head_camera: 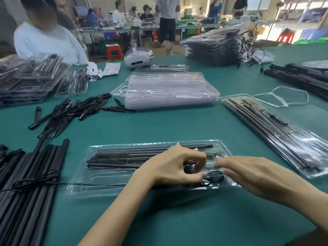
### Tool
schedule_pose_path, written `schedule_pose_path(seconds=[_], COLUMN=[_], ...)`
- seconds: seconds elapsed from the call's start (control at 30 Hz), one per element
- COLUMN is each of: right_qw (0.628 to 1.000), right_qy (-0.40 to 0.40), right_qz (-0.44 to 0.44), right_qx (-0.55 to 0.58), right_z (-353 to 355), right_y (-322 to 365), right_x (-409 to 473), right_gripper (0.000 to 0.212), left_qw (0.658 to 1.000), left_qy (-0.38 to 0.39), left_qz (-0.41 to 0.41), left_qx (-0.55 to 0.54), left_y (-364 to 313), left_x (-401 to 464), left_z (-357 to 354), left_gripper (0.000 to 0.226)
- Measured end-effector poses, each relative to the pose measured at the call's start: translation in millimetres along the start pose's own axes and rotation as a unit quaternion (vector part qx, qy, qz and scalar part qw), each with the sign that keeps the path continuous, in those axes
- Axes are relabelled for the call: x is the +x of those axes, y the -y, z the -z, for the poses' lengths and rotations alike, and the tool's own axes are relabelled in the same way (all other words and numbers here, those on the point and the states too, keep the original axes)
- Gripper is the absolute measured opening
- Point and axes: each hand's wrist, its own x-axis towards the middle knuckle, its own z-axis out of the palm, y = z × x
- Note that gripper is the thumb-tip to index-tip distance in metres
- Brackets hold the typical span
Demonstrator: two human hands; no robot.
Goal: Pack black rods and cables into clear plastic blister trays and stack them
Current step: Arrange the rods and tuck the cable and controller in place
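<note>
The left hand (174, 165) covers part of the thin black rods (124, 156) in the clear plastic blister tray (99, 185). The fingertips of the right hand (252, 174) are blurred. The bundle of long black tubes (26, 183) is cut off by the left edge.

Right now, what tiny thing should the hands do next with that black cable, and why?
Probably press the black cable down into its pocket in the clear tray. The left hand pinches it, the right hand lies flat over it, and its loops seem not yet seated. The black rods already lie in the slots behind.
</note>
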Motion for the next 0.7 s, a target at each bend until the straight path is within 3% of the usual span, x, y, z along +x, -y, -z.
schedule_pose_path(seconds=[0.2, 0.27, 0.47, 0.7], right_qw=[0.982, 0.986, 0.992, 0.983], right_qy=[-0.148, -0.129, -0.01, 0.019], right_qz=[0.028, 0.022, -0.119, -0.161], right_qx=[-0.113, -0.099, -0.046, -0.092], right_z=[-27.6, -39.2, -38.6, -39.7], right_y=[33.6, 47.1, 57.0, 78.9], right_x=[-12.6, -14.9, -12.0, -18.4], right_gripper=[0.027, 0.026, 0.042, 0.067], left_qw=[0.999, 0.999, 0.999, 1.0], left_qy=[-0.017, -0.02, -0.025, -0.013], left_qz=[-0.003, -0.005, -0.003, -0.014], left_qx=[-0.036, -0.037, -0.043, -0.002], left_y=[0.1, 0.2, 3.6, 12.8], left_x=[2.3, 2.1, 1.8, -0.4], left_z=[9.3, 9.1, 6.6, -5.3], left_gripper=[0.015, 0.016, 0.014, 0.019])
